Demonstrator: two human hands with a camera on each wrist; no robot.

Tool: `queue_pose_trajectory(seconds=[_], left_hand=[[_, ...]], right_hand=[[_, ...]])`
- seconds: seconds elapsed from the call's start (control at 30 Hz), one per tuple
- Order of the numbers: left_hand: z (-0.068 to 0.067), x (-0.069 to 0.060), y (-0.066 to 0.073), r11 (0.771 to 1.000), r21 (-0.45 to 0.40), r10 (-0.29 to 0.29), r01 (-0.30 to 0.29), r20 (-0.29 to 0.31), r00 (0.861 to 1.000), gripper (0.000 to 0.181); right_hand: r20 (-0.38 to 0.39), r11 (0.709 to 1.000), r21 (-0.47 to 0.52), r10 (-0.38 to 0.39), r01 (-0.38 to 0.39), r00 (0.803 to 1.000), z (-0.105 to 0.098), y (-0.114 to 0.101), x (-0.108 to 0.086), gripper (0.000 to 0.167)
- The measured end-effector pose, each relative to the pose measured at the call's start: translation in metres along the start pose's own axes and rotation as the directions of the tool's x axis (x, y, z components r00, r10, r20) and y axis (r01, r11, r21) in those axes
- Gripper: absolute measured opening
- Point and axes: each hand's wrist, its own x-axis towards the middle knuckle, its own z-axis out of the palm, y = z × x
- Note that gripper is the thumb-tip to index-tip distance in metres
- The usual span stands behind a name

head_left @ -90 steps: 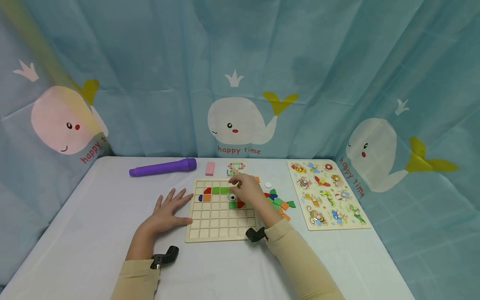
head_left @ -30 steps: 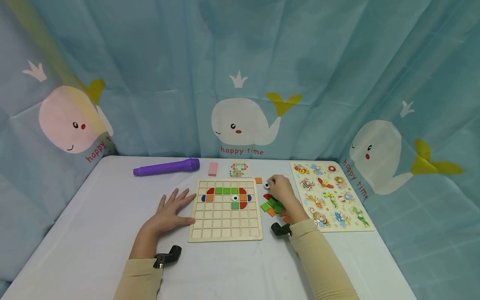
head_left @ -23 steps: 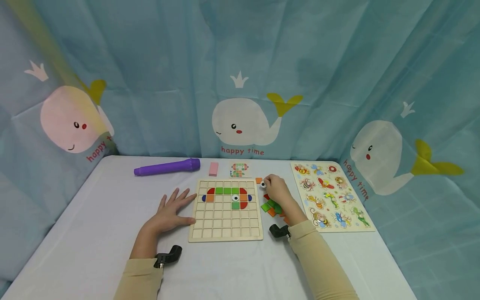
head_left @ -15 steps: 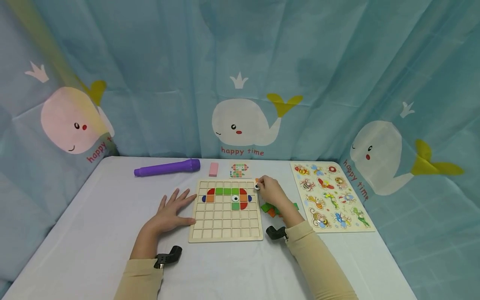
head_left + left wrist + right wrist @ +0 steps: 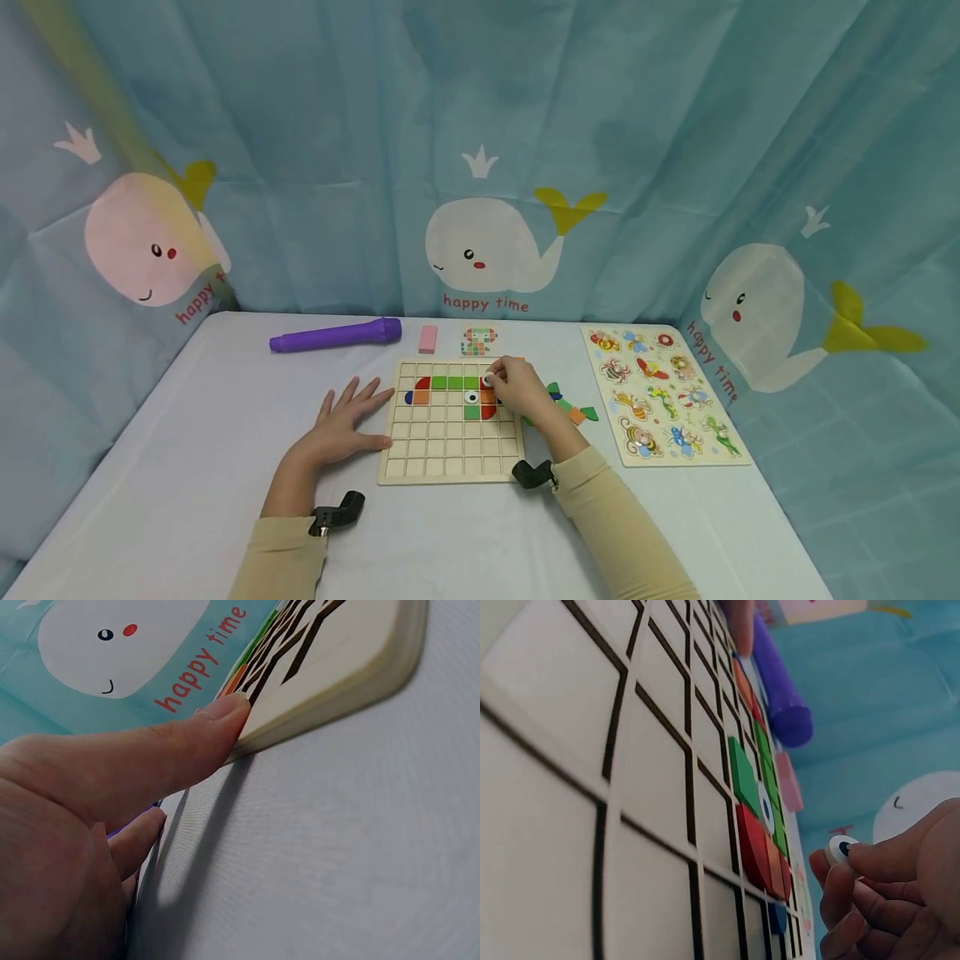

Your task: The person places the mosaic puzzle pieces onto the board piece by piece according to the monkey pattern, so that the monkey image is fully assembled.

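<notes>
Neatly gridded board (image 5: 453,447), pinched disc (image 5: 836,848), perhaps wooden

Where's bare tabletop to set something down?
Free: white table left of the left hand, nearer than purple stick; in front of the gridded board, between left sleeve and right sleeve; in front of the bug puzzle, right of right sleeve. Crowded: between gridded board and bug puzzle: loose tiles by the right hand.

The head view is softly lit, the left wrist view dimmer, shadows streaking the cloth (image 5: 337,825).
</notes>
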Motion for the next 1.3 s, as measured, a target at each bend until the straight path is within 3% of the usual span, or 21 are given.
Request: queue_pose_trajectory(seconds=[0.27, 0.43, 0.8, 1.3], left_hand=[[-0.001, -0.001, 0.002, 1.0, 0.002, -0.002, 0.002, 0.006, 1.0, 0.096], [-0.006, -0.001, 0.005, 1.0, 0.005, 0.006, -0.006, 0.0, 1.0, 0.095], [-0.007, -0.001, 0.006, 1.0, -0.002, 0.007, -0.007, 0.01, 1.0, 0.096], [-0.001, 0.0, 0.0, 1.0, 0.004, 0.01, -0.01, 0.011, 1.0, 0.096]], right_hand=[[-0.012, 0.998, -0.006, -0.069, 0.069, 0.998, 0.011, -0.016, 0.003, 0.012], [0.023, 0.994, -0.02, -0.105, 0.106, 0.994, 0.022, -0.028, 0.006, 0.015], [0.005, 0.998, -0.011, -0.059, 0.059, 0.998, 0.047, -0.036, 0.017, 0.01], [0.012, 0.97, -0.244, -0.018, 0.02, 1.0, 0.064, -0.045, 0.022, 0.01]])
